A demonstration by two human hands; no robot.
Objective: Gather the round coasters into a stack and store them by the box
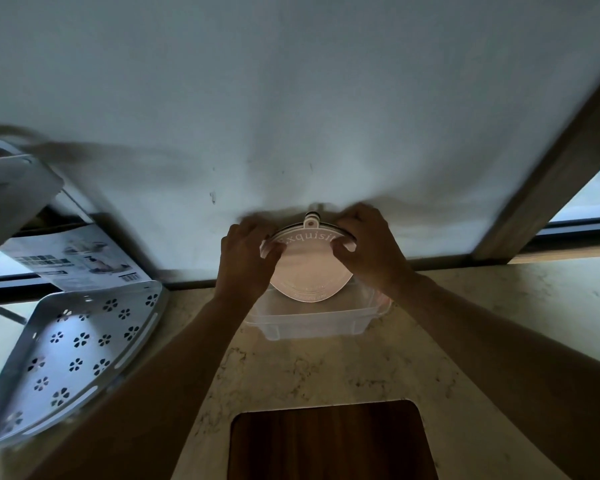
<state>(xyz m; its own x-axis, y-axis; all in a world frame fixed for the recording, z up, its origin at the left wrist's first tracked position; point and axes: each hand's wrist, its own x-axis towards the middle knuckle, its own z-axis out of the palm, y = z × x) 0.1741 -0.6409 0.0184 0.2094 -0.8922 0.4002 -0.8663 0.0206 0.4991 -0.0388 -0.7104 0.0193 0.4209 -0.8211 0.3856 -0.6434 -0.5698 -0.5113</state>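
Observation:
A stack of round coasters, pale pink with lettering on the top face and a small tab at its far edge, stands tilted against the white wall behind a clear plastic box. My left hand grips the stack's left rim and my right hand grips its right rim. The stack's lower edge sits just behind or over the box's far rim; I cannot tell which.
A white perforated corner shelf lies tilted at the left, with a printed leaflet behind it. A dark wooden board fills a cut-out in the marble counter near me. A wooden window frame rises at the right.

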